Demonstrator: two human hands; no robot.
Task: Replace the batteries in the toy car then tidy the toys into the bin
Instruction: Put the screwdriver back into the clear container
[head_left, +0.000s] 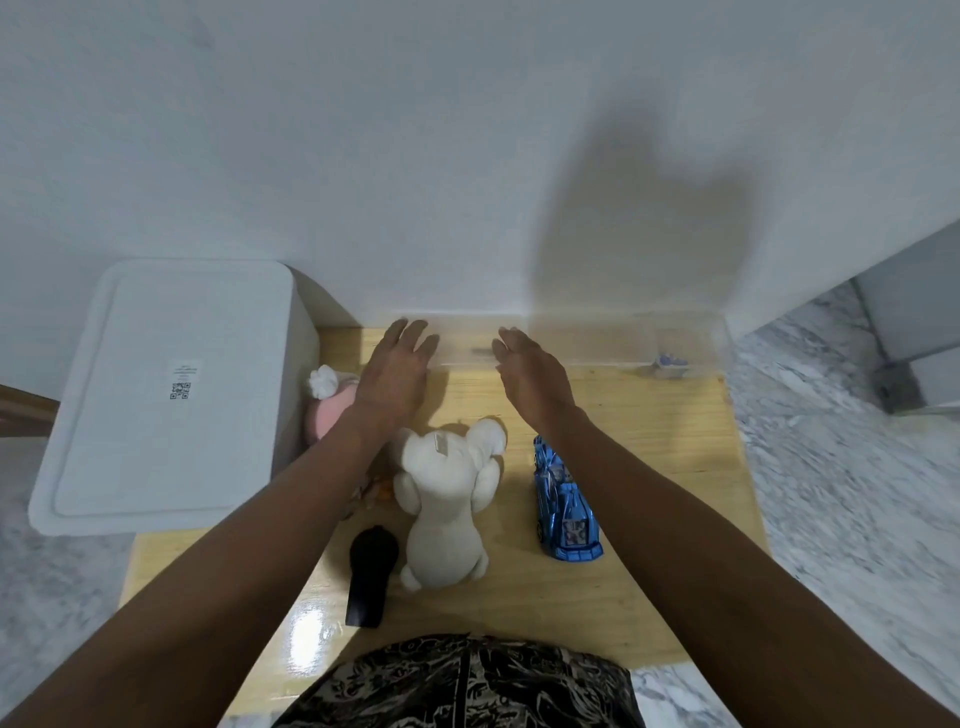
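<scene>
Far left, the white lidded plastic storage bin (166, 389) sat against the wall with its lid on, hanging partly off the light wooden tabletop (649, 457), so probably parked there to leave room for the toys. Just beside it a pink-and-white plush toy (324, 400) was wedged between bin and forearm, mostly hidden. The left hand (395, 369) reached toward the back edge, fingers straight and spread, holding nothing. Below it were a black handled object (370, 577) I couldn't identify and a cream plush animal (447, 504) lying face down, mid-table. The right hand (530, 374) mirrored the left, flat and relaxed, nothing in it. Both pointed at a clear plastic tray (691, 345) along the wall, too blurry to tell whether they touched it; my guess is they were going for it. The shiny blue toy car (563, 509) sat upright right of the plush, untouched, so the batteries looked not yet dealt with.
</scene>
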